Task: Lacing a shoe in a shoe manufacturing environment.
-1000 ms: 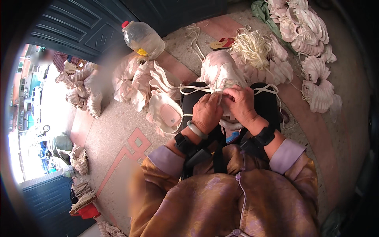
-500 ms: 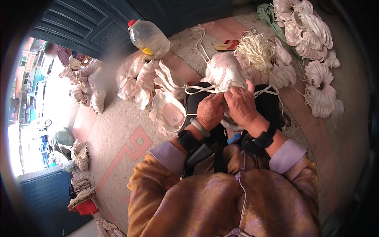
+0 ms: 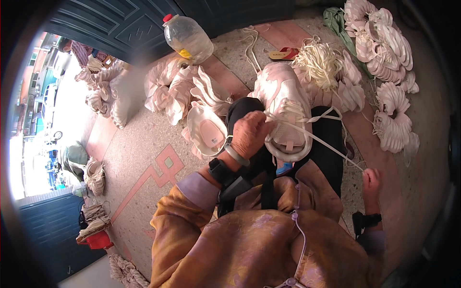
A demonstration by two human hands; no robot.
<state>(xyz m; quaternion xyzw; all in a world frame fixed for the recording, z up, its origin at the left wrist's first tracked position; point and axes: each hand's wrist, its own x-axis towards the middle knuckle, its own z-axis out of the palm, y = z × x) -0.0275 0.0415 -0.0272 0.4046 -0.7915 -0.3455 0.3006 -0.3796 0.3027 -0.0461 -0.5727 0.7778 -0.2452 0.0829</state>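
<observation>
A pale pink-and-white sneaker upper (image 3: pixel 283 86) rests between my knees, its collar toward me and its toe pointing away. White shoelace (image 3: pixel 331 150) runs from its eyelets in a taut line to my right hand (image 3: pixel 371 181), which is closed on it out to the right. My left hand (image 3: pixel 248 134) is closed at the left edge of the eyelets, pinching lace there; its fingertips are partly hidden. A loose loop of lace hangs over my right knee.
Bundled uppers (image 3: pixel 177 91) lie ahead to the left, beside a single upper (image 3: pixel 207 129). A clear jug (image 3: pixel 189 41) with a red cap stands behind them. Cream laces (image 3: pixel 317 65) are heaped on uppers ahead right, near a sandal (image 3: pixel 283 54). More stacked uppers (image 3: pixel 384 43) line the far right.
My hands were together over the upper; now the right has swung far out to the right, drawing the lace taut. The left has stayed near the eyelets, and the upper shows more fully.
</observation>
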